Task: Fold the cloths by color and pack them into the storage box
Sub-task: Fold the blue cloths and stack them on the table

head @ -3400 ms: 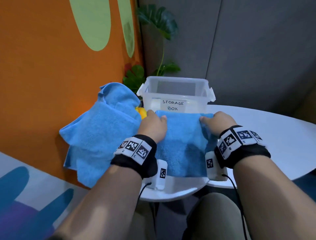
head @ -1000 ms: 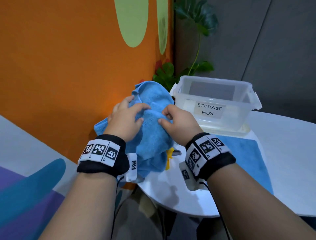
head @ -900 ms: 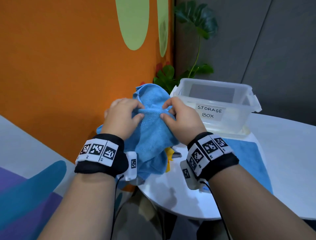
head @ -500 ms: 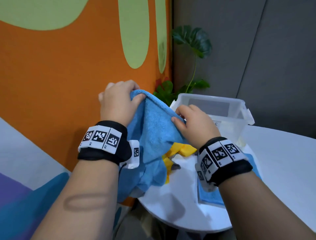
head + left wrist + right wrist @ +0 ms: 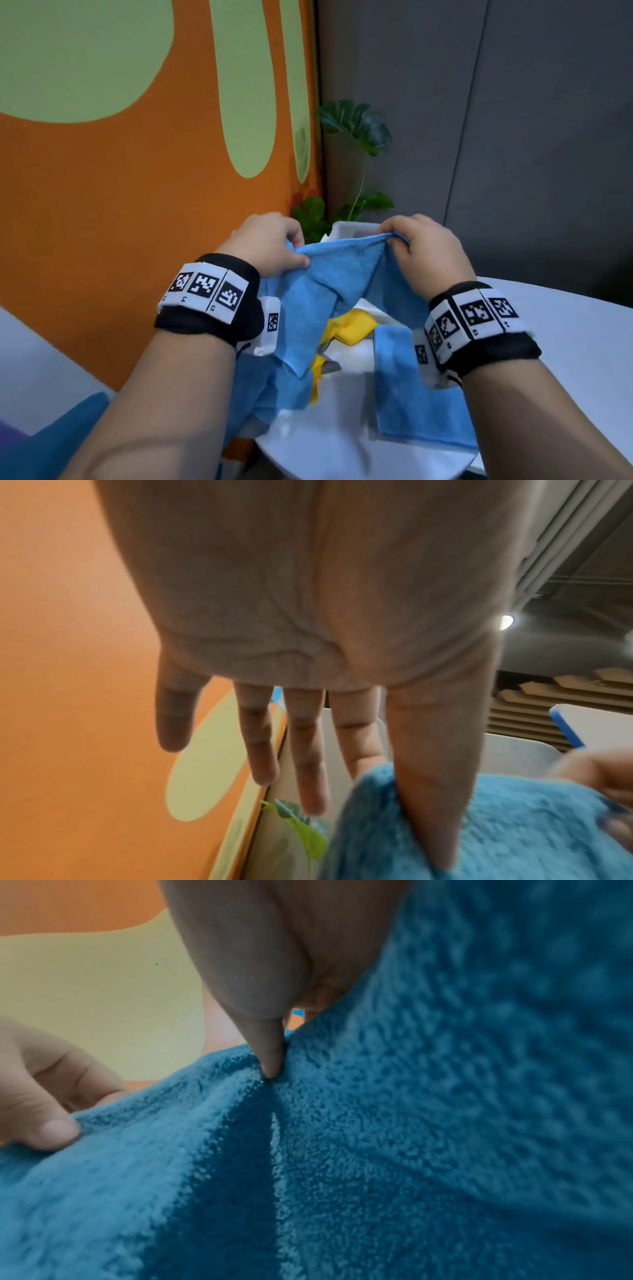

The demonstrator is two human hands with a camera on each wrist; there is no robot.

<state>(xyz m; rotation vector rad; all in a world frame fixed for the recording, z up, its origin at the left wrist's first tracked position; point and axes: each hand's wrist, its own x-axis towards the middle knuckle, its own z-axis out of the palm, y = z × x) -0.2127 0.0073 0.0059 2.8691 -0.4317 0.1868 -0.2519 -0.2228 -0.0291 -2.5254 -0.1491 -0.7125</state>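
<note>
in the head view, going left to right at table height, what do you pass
left hand → held blue cloth → yellow cloth → folded blue cloth lying on the white table; the right hand pinches the held cloth above it.

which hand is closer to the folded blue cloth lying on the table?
Right. The right hand is above the folded blue cloth, holding the raised blue cloth; the left hand pinches that raised cloth further left.

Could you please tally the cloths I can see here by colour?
Blue: 2, one held up by both hands, one folded on the table.
Yellow: 1, lying bunched under the held one.
Total: 3 cloths.
</note>
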